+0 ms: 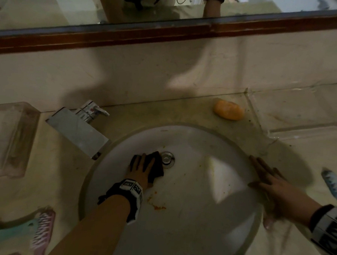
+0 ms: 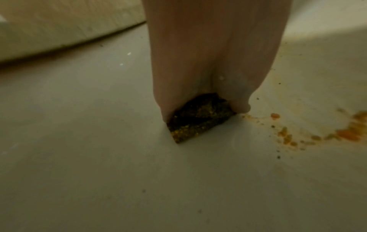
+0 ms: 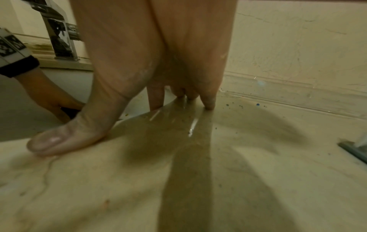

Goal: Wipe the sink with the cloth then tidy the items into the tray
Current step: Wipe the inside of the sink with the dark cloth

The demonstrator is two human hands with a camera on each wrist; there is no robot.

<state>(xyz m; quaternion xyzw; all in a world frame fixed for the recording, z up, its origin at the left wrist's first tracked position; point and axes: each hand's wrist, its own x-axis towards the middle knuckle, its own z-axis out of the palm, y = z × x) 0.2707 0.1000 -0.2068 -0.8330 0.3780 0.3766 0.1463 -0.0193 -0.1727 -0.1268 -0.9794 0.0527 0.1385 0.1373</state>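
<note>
My left hand (image 1: 140,169) presses the dark cloth (image 1: 156,165) flat beside the drain (image 1: 167,159), the orange mess (image 1: 156,205) lies behind it toward me, and my right hand (image 1: 268,181) rests flat and empty on the surface (image 1: 298,163).

Dark brown cloth (image 1: 155,166) is showing yellow flecks, white sink (image 1: 188,222) is wearing orange smears at 7 o'clock, orange soap (image 1: 228,109) sitting at 1 o'clock.

a bathroom: round sink (image 1: 227,218) in a marble counter (image 1: 54,170), faucet (image 1: 79,128), mirror (image 1: 53,8), toothbrushes (image 1: 41,231).
</note>
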